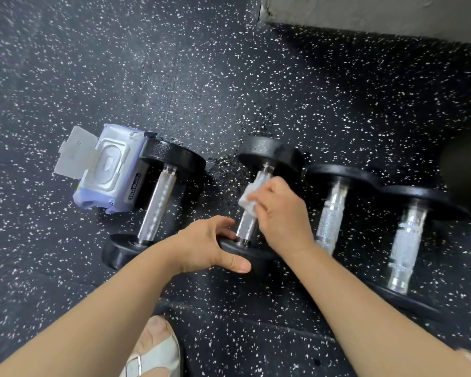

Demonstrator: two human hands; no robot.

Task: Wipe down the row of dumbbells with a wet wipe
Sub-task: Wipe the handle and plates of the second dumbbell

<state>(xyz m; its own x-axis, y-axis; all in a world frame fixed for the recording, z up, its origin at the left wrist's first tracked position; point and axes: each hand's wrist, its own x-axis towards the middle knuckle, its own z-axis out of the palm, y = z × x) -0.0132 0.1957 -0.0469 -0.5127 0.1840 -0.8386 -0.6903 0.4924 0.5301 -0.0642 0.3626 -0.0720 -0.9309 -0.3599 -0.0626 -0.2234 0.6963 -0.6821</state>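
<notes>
right now four dumbbells lie side by side on the speckled black rubber floor (174,77), each with a knurled steel bar between round black plates. the right hand (282,213) is closed on a small bunched white wet wipe (246,204), pinching it in the fingertips and pressing it against the left side of the bar of the second dumbbell (267,153), about halfway along. the left hand (204,246) grips that same dumbbell, its fingers curled over the near plate (256,255) and its thumb lying along the plate's front rim. the first dumbbell (158,197) lies just to the left, apart from both hands. the third dumbbell (333,210) and fourth dumbbell (408,240) lie to the right, their plates crowded close together and their bars blurred. a pack of wipes (106,172) sits on the floor right beside the far plate of the first dumbbell, partly hidden behind it, its hinged lid (74,153) flipped open to the left. at the bottom edge a foot in a pale sandal (155,349) stands on the floor, near the left forearm. a grey ledge (365,12) runs across the top right corner, and a dark rounded shape (465,172) beside the fourth dumbbell is too shadowed to tell.
</notes>
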